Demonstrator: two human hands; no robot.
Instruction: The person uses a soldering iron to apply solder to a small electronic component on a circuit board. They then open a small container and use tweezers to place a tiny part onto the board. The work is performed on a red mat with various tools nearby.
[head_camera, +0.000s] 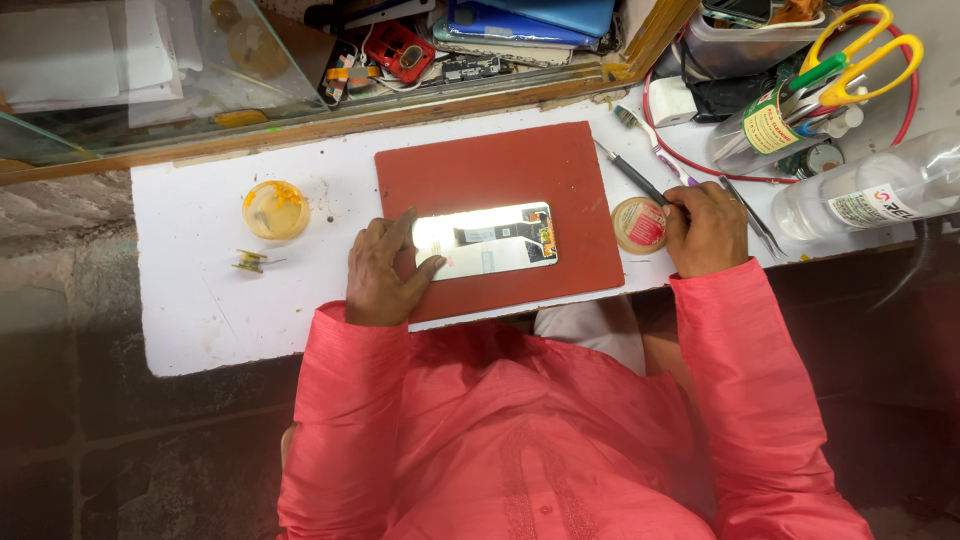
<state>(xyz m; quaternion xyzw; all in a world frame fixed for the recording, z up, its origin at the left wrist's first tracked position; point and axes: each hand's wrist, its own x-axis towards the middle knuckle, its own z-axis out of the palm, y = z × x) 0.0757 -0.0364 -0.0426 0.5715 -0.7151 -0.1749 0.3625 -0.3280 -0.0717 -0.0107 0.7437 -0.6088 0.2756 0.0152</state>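
Note:
An opened phone (490, 240) lies shiny side up on a dark red mat (500, 165) on the white worktop (200, 300). My left hand (385, 270) rests on the phone's left end, thumb and fingers pinning it down. My right hand (705, 228) sits at the mat's right edge, fingers curled around a thin tool (638, 180) with a dark handle. A small round tin (640, 224) with a red label lies just left of that hand.
A yellow round lid (275, 208) and a small yellow spool (250, 261) lie at left. A toothbrush (650, 135), tweezers (755, 215), a clear bottle (870, 190), yellow-handled scissors (860, 55) and a red cable loop crowd the right. A glass case (150, 70) stands behind.

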